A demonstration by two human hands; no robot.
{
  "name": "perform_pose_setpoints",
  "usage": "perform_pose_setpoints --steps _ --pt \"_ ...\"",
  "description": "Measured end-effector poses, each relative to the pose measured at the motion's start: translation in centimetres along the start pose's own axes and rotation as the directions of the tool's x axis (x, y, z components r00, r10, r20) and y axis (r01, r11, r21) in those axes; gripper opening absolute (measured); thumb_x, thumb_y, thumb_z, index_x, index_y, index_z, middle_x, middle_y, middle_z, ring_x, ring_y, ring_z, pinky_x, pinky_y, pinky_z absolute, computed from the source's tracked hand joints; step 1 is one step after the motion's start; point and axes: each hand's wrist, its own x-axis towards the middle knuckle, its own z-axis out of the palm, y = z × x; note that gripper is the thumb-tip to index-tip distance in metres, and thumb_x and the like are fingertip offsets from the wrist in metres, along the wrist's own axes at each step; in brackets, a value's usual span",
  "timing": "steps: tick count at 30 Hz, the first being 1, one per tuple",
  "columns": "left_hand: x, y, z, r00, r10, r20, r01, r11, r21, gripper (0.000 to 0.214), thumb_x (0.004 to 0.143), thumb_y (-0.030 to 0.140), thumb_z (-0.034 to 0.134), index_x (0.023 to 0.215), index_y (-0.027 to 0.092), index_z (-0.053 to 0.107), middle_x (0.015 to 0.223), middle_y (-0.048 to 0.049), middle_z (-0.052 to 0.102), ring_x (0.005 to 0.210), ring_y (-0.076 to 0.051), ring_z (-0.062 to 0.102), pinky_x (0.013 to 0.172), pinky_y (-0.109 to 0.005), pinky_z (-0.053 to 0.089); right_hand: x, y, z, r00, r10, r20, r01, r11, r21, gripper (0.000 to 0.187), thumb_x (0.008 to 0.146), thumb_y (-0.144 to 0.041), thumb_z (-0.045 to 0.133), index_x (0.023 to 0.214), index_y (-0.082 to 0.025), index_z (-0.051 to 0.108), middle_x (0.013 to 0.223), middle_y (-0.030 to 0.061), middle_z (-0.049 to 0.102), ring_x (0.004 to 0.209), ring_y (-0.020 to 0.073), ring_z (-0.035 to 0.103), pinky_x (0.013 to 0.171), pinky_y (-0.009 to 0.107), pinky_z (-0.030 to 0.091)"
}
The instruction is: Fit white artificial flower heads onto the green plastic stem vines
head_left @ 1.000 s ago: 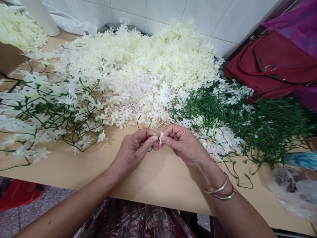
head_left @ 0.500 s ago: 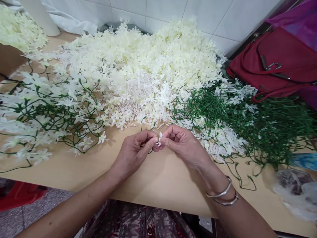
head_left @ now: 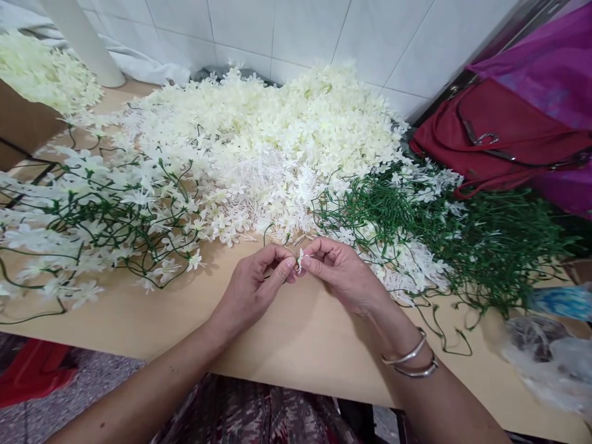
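Small white flower [head_left: 300, 259]: sitting between the fingertips of both hands, just above the near middle of the table, in front of the flower heaps.
Green stem [head_left: 268, 232]: curving up from behind the left hand's fingers; its lower part is hidden by them, so how it meets the flower cannot be told.
Left hand [head_left: 252, 288]: curling closed, thumb and forefinger pinching together at the flower and the stem, the other fingers folding in under them.
Right hand [head_left: 345, 274]: also closing in a pinch, thumb and forefinger gripping the flower from the other side, fingertips nearly touching the left hand's.
Bangles [head_left: 411, 361]: two metal ones resting on the right wrist.
Table [head_left: 296, 333]: a light wooden top, showing bare under and before the hands.
Loose blossom pile [head_left: 277, 142]: a big cream-white heap lying behind the hands, reaching back to the tiled wall [head_left: 324, 31].
White plastic stamens [head_left: 263, 179]: spiky white pieces lying mixed in at the front of that heap.
Finished sprigs [head_left: 92, 216]: green stems bearing white flowers, spreading over the left of the table.
Bare green stems [head_left: 485, 240]: a tangled mass lying to the right, with a few white pieces scattered on it.
Red bag [head_left: 499, 135]: leaning at the far right, with purple cloth [head_left: 550, 68] behind it.
Clear plastic bag [head_left: 546, 351]: lying crumpled at the table's right near corner.
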Motion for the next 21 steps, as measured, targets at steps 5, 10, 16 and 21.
perform_pose_setpoints --steps 5,10,16,21 --pt "0.0 0.1 -0.1 0.999 0.029 0.026 -0.032 0.993 0.113 0.018 0.103 0.029 0.059 0.090 0.020 0.069 0.078 0.0015 0.071 0.075 -0.013 0.067 0.072 -0.024 0.048 -0.1 -0.2 -0.4 0.999 0.032 0.009 -0.031 0.997 -0.075 0.025 0.081 -0.041 0.088 0.079 -0.022 0.072 0.078 -0.0006 0.073 0.077 0.0157 0.066 0.077 0.032 0.052" --pt "0.1 -0.2 -0.4 0.997 0.062 0.050 -0.069 0.983 0.170 0.016 0.102 0.025 0.060 0.089 0.020 0.068 0.077 0.0027 0.071 0.072 -0.011 0.065 0.069 -0.022 0.047 0.0 0.1 -0.6 1.000 0.009 0.021 -0.006 0.987 -0.160 0.026 0.083 -0.042 0.086 0.078 -0.021 0.071 0.081 0.0015 0.074 0.078 0.0175 0.067 0.077 0.034 0.052" --pt "-0.1 0.3 0.0 0.996 0.090 0.016 -0.091 0.973 0.213 0.015 0.104 0.024 0.057 0.093 0.020 0.065 0.077 0.0030 0.068 0.071 -0.011 0.064 0.068 -0.021 0.047 0.0 -0.3 -0.4 1.000 -0.012 0.020 0.015 0.988 -0.156 0.019 0.086 -0.036 0.082 0.084 -0.022 0.070 0.081 0.0007 0.074 0.078 0.0167 0.068 0.075 0.032 0.054" --pt "-0.5 0.6 0.7 0.950 0.311 0.014 -0.277 0.823 0.495 0.011 0.101 0.017 0.056 0.093 0.019 0.063 0.087 -0.0024 0.068 0.080 -0.016 0.064 0.075 -0.028 0.048 0.2 -0.4 -0.5 0.939 -0.306 -0.158 0.207 0.868 -0.451 0.008 0.095 -0.030 0.071 0.093 -0.023 0.072 0.084 0.0014 0.070 0.078 0.0169 0.066 0.075 0.032 0.055"
